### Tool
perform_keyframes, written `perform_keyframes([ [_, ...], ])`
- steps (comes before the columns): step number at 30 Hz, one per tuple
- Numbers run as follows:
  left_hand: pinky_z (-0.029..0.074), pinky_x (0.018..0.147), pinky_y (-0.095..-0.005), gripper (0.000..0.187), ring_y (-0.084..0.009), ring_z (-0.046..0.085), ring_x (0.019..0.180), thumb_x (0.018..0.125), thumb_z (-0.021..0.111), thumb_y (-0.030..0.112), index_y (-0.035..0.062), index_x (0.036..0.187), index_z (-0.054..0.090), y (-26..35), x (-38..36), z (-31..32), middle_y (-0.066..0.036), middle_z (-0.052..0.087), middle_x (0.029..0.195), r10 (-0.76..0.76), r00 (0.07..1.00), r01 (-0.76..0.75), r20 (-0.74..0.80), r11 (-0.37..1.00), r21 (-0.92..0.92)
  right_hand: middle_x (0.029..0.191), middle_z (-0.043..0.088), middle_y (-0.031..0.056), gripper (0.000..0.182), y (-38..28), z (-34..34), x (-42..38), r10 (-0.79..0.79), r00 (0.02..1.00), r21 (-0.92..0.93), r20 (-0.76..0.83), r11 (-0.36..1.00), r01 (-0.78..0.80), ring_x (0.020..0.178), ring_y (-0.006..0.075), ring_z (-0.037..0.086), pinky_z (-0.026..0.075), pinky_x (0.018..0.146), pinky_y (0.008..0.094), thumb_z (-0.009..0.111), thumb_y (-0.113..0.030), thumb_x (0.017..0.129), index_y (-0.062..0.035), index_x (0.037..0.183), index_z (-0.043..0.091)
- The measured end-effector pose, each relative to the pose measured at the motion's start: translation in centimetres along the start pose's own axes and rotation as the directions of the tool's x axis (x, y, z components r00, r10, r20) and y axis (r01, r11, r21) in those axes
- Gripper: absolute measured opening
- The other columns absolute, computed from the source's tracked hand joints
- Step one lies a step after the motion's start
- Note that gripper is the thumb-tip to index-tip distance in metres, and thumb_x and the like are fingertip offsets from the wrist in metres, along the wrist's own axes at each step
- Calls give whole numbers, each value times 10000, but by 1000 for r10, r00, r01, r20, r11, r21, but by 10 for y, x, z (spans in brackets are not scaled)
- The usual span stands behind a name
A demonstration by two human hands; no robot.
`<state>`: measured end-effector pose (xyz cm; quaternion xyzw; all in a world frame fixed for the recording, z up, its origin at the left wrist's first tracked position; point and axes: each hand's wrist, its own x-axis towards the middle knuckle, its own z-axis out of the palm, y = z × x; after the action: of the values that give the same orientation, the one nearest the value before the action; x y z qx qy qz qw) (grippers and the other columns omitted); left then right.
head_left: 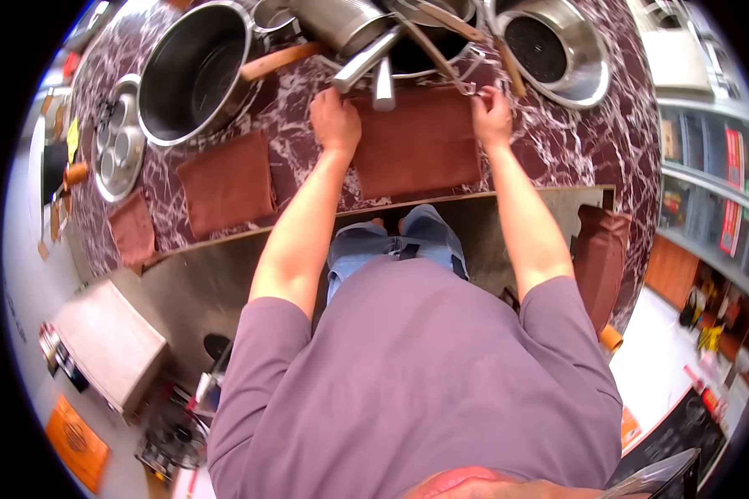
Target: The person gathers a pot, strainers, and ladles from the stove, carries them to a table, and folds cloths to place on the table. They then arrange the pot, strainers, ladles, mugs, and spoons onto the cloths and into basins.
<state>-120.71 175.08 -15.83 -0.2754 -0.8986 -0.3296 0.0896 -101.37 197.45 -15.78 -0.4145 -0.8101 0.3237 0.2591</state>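
Observation:
A brown cloth (416,145) lies flat as a rectangle on the counter in front of me. At its far left corner is my left hand (335,122), its fingers closed on the edge. My right hand (493,118) pinches the far right corner, with the fingertips partly hidden. Just beyond the cloth, handles of metal cookware jut toward me, and one grey handle (383,86) overhangs its far edge. To the left lie a folded brown cloth (227,183) and a smaller brown cloth (131,229).
A deep metal pot (195,75) stands at back left, beside a muffin tin (123,150). At back right sits a wide-rimmed metal bowl (587,62). More brown cloth (601,258) hangs over the counter's right edge. The marbled counter (549,154) curves around my front.

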Motion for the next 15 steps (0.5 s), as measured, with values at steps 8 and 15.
perform_keyframes([
  [8, 127, 1115, -608, 636, -392, 180, 1426, 898, 462, 535, 229, 1450, 381, 62, -98, 21, -137, 262, 1542, 296, 823, -454, 485, 855, 249, 908, 627, 86, 177, 49, -153, -185, 294, 955, 24, -24, 956, -294, 778, 223, 631, 513, 713, 319, 639, -74, 826, -48, 1001, 625],
  [15, 102, 1120, -603, 647, -403, 92, 1443, 934, 449, 461, 159, 1485, 296, 76, -97, 27, -194, 144, 1564, 127, 771, -421, 624, 836, 351, 914, 692, 120, 154, 231, -370, -303, 506, 650, -12, -567, 784, -621, 843, 247, 672, 526, 746, 352, 624, -164, 869, -70, 985, 661],
])
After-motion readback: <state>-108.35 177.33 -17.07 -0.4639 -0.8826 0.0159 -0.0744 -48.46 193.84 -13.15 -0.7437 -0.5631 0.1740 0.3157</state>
